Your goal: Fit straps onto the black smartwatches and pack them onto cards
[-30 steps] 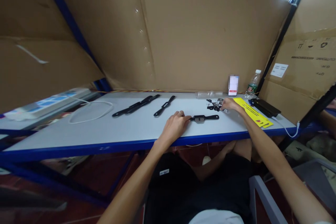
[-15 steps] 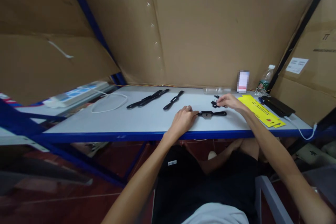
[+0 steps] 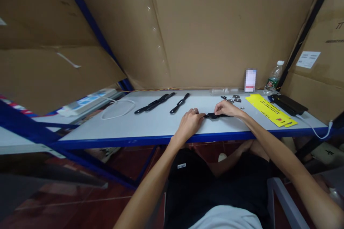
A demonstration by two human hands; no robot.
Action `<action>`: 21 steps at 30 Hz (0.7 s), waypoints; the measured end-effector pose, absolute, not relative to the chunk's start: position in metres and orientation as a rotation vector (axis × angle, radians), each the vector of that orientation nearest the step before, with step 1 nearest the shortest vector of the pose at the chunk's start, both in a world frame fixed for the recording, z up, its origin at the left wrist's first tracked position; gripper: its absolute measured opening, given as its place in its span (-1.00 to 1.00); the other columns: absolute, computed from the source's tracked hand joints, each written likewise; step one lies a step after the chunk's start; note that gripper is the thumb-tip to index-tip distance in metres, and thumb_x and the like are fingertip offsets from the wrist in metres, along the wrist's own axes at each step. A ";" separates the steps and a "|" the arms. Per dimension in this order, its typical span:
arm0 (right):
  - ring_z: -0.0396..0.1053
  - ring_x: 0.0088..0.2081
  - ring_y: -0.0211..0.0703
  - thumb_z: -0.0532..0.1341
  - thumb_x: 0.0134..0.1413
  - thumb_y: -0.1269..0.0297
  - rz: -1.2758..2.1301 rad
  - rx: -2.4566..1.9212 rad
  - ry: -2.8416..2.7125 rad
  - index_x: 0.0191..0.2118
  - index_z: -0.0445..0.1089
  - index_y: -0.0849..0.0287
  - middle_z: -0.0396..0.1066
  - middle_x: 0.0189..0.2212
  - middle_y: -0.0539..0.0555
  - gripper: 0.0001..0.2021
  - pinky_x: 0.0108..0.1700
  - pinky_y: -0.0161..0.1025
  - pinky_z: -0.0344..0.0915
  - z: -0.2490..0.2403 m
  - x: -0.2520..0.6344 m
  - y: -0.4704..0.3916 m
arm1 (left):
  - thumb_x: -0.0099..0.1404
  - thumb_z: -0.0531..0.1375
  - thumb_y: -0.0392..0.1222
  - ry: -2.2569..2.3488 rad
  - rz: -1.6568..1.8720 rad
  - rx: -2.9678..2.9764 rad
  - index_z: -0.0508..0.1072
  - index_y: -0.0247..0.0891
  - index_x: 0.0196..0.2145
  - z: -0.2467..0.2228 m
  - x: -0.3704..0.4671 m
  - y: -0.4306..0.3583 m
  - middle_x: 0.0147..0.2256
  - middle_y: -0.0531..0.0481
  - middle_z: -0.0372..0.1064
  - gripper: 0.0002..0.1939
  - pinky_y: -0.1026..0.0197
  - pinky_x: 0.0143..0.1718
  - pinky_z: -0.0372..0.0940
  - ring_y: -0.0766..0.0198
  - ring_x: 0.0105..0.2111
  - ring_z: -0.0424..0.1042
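Left hand (image 3: 189, 121) pinching the black tool (image 3: 213, 116) near the bench's (image 3: 150, 130) front edge, right hand (image 3: 225, 108) over its middle (can't tell its grip)! Work looks unfinished: loose parts (image 3: 237, 98) lie behind, 3 similar tools (image 3: 156, 103) leftward, completeness unclear.

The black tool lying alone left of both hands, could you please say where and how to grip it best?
Probably by its near handle, coming from above and the table's front edge, pinching across its width. The black tool lies flat and slanted, that slim handle pointing roughly toward the edge, and no other tool overlaps it.
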State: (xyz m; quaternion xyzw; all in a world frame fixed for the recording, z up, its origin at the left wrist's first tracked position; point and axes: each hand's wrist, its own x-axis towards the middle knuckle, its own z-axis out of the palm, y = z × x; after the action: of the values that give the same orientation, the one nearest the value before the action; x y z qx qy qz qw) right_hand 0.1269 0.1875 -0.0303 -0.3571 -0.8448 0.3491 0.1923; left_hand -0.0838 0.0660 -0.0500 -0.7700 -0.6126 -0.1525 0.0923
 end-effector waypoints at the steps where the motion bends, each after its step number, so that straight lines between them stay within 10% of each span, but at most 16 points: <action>1: 0.43 -0.37 -0.23 0.34 -0.06 0.43 0.951 -1.003 -2.372 -0.39 0.59 0.21 0.56 -0.45 0.02 -0.93 -0.29 -0.32 0.29 -0.032 0.127 0.188 | 0.49 0.07 -0.19 -1.807 -0.458 -2.288 0.58 -0.14 0.11 -0.051 -0.084 0.067 -0.10 -0.18 0.44 -0.64 0.11 -0.05 0.32 0.06 -0.06 0.40; 21: 0.42 -0.22 -0.16 0.42 0.05 0.37 0.496 -0.741 -2.362 -0.27 0.59 0.14 0.49 -0.23 0.06 -0.91 -0.05 -0.21 0.29 -0.047 0.143 0.148 | 0.49 0.06 -0.23 -1.688 -0.504 -2.319 0.58 -0.25 0.05 -0.054 -0.085 0.069 -0.12 -0.20 0.45 -0.66 0.04 0.03 0.32 0.05 -0.06 0.37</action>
State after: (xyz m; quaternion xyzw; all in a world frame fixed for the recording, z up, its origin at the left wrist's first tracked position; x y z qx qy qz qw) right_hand 0.1426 0.1477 -0.0475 -0.2796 -0.8914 0.1873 0.3037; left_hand -0.0850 0.0694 -0.0541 -0.7910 -0.5759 -0.1718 0.1143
